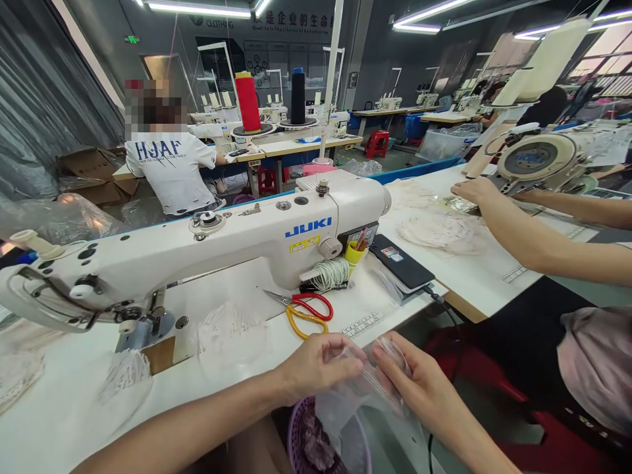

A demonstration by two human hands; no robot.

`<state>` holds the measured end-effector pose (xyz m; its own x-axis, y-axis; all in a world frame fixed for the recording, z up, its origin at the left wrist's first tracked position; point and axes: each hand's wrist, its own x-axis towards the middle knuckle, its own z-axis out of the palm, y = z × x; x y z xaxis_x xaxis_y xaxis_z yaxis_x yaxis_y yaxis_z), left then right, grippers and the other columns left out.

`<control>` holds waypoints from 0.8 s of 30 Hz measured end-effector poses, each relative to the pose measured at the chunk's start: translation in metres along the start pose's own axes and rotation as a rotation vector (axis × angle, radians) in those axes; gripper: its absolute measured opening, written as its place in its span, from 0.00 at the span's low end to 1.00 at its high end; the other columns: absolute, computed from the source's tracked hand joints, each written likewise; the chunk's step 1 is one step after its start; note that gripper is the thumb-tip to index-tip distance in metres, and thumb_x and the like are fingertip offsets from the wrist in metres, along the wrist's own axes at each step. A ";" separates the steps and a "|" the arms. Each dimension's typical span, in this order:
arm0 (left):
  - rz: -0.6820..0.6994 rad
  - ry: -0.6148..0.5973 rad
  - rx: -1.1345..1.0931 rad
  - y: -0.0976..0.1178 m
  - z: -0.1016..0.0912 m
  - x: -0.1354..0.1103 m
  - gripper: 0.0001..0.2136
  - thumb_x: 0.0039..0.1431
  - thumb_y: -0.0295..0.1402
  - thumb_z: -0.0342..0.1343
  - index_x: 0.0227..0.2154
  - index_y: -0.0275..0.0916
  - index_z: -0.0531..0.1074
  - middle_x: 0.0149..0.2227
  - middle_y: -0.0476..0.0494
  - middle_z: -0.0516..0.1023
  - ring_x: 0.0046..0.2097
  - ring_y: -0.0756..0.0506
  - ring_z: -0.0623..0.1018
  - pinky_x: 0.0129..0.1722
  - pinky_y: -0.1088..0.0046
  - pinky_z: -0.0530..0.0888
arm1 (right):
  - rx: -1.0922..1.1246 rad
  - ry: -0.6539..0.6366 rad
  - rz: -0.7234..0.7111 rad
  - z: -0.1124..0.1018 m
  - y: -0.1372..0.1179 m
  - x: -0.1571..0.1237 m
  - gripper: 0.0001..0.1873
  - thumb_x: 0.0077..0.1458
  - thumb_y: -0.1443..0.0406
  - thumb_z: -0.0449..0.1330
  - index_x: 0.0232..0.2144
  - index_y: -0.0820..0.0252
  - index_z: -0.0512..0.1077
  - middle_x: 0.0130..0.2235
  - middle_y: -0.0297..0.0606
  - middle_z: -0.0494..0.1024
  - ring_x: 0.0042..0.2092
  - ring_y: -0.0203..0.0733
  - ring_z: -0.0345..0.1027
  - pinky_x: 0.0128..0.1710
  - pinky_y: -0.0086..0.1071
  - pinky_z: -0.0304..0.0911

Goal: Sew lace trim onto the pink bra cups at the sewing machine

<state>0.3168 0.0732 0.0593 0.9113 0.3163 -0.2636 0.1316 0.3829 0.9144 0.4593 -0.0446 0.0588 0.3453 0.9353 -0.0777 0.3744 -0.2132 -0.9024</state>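
A dark wall (pixel 382 59) stands at twelve o'clock, grey curtain (pixel 44 99) at ten, tube light (pixel 200 9) at eleven, windows (pixel 600 56) at two.

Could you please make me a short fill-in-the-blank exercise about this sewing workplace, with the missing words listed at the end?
1. The left hand and right hand hold see-through material, with a basket coloured ____ below.
2. The scissors have handles in two colours, red and ____.
3. The large blue letters on the nearest sewing machine spell ____.
4. Beside the red thread cone stands another cone, coloured ____.

Missing words: purple; yellow; JUKI; black.
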 end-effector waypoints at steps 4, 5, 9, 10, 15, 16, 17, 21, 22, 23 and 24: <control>0.088 0.091 0.144 -0.007 0.000 0.001 0.16 0.49 0.42 0.60 0.33 0.31 0.73 0.28 0.46 0.73 0.31 0.50 0.72 0.32 0.77 0.67 | 0.016 0.036 -0.010 0.004 -0.001 -0.004 0.19 0.59 0.52 0.49 0.23 0.56 0.59 0.19 0.27 0.63 0.22 0.34 0.56 0.22 0.27 0.54; 0.071 0.101 0.130 -0.008 0.000 0.001 0.16 0.50 0.43 0.60 0.32 0.32 0.72 0.27 0.46 0.72 0.30 0.50 0.72 0.30 0.77 0.67 | 0.034 0.025 0.003 0.005 -0.001 -0.005 0.19 0.60 0.52 0.49 0.23 0.56 0.60 0.19 0.27 0.63 0.21 0.34 0.57 0.22 0.27 0.55; -0.011 0.098 0.144 -0.007 -0.003 0.001 0.18 0.50 0.47 0.57 0.30 0.34 0.68 0.23 0.48 0.71 0.24 0.48 0.73 0.23 0.76 0.67 | 0.088 -0.034 0.062 0.002 0.003 -0.008 0.20 0.61 0.51 0.48 0.24 0.57 0.61 0.18 0.27 0.66 0.18 0.33 0.59 0.21 0.27 0.56; -0.014 0.106 0.191 -0.007 -0.004 0.000 0.18 0.50 0.48 0.56 0.29 0.34 0.68 0.22 0.47 0.71 0.24 0.48 0.73 0.22 0.77 0.65 | 0.079 -0.036 0.066 0.001 0.006 -0.009 0.20 0.61 0.51 0.48 0.24 0.57 0.61 0.19 0.28 0.67 0.19 0.33 0.60 0.21 0.27 0.57; -0.097 0.104 0.291 -0.012 -0.009 0.000 0.18 0.53 0.50 0.50 0.29 0.37 0.64 0.20 0.49 0.70 0.21 0.49 0.69 0.20 0.77 0.60 | 0.001 -0.044 0.097 -0.006 0.029 -0.012 0.22 0.60 0.49 0.46 0.23 0.57 0.59 0.17 0.29 0.68 0.18 0.33 0.61 0.18 0.25 0.54; -0.096 0.122 0.342 -0.013 -0.011 0.002 0.18 0.53 0.50 0.50 0.28 0.37 0.63 0.20 0.50 0.68 0.21 0.50 0.67 0.21 0.77 0.59 | -0.043 -0.055 0.110 -0.009 0.033 -0.012 0.22 0.60 0.49 0.46 0.23 0.57 0.59 0.16 0.29 0.68 0.17 0.33 0.60 0.17 0.24 0.53; -0.081 0.141 0.403 -0.014 -0.013 0.004 0.19 0.52 0.50 0.50 0.27 0.36 0.64 0.20 0.51 0.66 0.22 0.51 0.65 0.22 0.77 0.58 | -0.108 -0.074 0.119 -0.013 0.037 -0.012 0.21 0.60 0.50 0.47 0.22 0.57 0.59 0.16 0.29 0.68 0.16 0.33 0.59 0.16 0.24 0.52; -0.002 0.116 0.582 -0.015 -0.021 0.013 0.21 0.54 0.51 0.48 0.25 0.34 0.66 0.22 0.51 0.61 0.27 0.52 0.61 0.26 0.77 0.56 | -0.506 -0.056 0.003 -0.036 0.035 0.000 0.20 0.61 0.59 0.47 0.18 0.57 0.61 0.16 0.29 0.71 0.17 0.32 0.62 0.17 0.23 0.52; -0.001 0.093 0.596 -0.016 -0.022 0.015 0.22 0.55 0.51 0.47 0.24 0.34 0.66 0.23 0.51 0.61 0.27 0.52 0.61 0.26 0.76 0.56 | -0.604 0.009 -0.062 -0.043 0.031 0.007 0.19 0.61 0.60 0.48 0.19 0.57 0.63 0.17 0.29 0.72 0.18 0.34 0.64 0.19 0.24 0.54; -0.012 0.073 0.604 -0.017 -0.023 0.017 0.22 0.55 0.52 0.47 0.24 0.35 0.65 0.23 0.51 0.61 0.27 0.52 0.60 0.26 0.76 0.55 | -0.691 0.095 -0.128 -0.051 0.027 0.017 0.17 0.61 0.61 0.49 0.21 0.56 0.65 0.18 0.29 0.73 0.21 0.36 0.67 0.21 0.25 0.55; -0.034 0.057 0.607 -0.018 -0.024 0.018 0.22 0.55 0.52 0.48 0.23 0.35 0.64 0.22 0.52 0.60 0.27 0.52 0.60 0.25 0.76 0.54 | -0.751 0.181 -0.173 -0.058 0.024 0.030 0.14 0.60 0.61 0.49 0.24 0.55 0.67 0.21 0.30 0.74 0.24 0.38 0.69 0.23 0.26 0.57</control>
<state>0.3216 0.0925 0.0309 0.8825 0.3648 -0.2968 0.3746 -0.1636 0.9127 0.5289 -0.0379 0.0600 0.3393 0.9259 0.1663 0.8941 -0.2625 -0.3628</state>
